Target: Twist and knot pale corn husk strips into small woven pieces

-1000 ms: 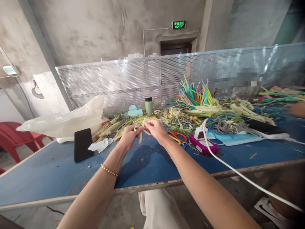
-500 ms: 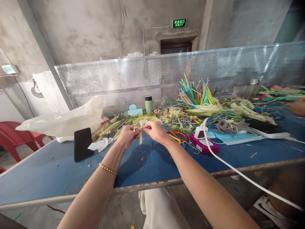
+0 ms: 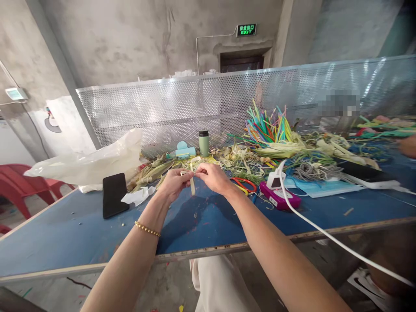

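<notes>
My left hand [image 3: 175, 184] and my right hand [image 3: 212, 177] meet above the blue table, fingertips nearly touching. Pinched in the left fingers is a pale, cream-coloured flat strip [image 3: 193, 187], like a piece of corn husk; one end hangs below the hand and a loop rises above it. The right thumb and forefinger close at the same spot on the strip, though the exact grip point is too small to make out. Behind the hands lie heaps of dried corn husks [image 3: 156, 172] and shredded strips [image 3: 238, 158].
A black phone [image 3: 115, 195] and crumpled white paper [image 3: 138, 196] lie left. Right are orange-handled scissors [image 3: 245, 185], a magenta box [image 3: 280, 197] with a white charger and cable [image 3: 325, 232]. A green bottle [image 3: 204, 144] stands behind, before a perforated metal screen [image 3: 156, 112]. Another person's hand [image 3: 407, 147] shows far right.
The pale strip's upper part now stands out as a wider loop above my fingers. Both hands stay in nearly the same place, and the view has shifted slightly.
</notes>
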Demonstrator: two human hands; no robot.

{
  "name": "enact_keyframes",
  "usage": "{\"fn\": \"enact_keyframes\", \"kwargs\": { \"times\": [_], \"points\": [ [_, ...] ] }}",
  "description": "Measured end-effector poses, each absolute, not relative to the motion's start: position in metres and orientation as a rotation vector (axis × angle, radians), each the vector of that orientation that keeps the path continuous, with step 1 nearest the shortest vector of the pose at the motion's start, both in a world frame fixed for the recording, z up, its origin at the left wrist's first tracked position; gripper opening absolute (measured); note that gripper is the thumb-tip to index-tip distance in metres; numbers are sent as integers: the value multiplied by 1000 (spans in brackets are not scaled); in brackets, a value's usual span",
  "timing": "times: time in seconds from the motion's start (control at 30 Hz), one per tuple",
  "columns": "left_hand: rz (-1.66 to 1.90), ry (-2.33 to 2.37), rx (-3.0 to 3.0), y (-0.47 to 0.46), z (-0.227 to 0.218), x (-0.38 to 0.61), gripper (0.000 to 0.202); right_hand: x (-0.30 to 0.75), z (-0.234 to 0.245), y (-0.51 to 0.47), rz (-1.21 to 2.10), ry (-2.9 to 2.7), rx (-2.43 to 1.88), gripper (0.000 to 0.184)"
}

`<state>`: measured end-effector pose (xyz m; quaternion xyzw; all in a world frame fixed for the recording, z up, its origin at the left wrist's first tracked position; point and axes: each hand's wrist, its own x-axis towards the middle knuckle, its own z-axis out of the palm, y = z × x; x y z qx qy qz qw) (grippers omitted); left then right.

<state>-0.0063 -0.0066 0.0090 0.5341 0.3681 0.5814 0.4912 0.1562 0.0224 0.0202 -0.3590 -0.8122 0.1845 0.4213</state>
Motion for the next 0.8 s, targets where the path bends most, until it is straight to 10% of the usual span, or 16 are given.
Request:
{"fn": "enact_keyframes", "kwargs": {
  "times": [0.2,0.8],
  "points": [
    [1429,846,1290,-6,10,-6,39,156,17,23,1031,-1845,-858,14],
    [1352,884,1319,-6,7,-7,30,160,13,29,872,-1926,-827,13]
  ]
}}
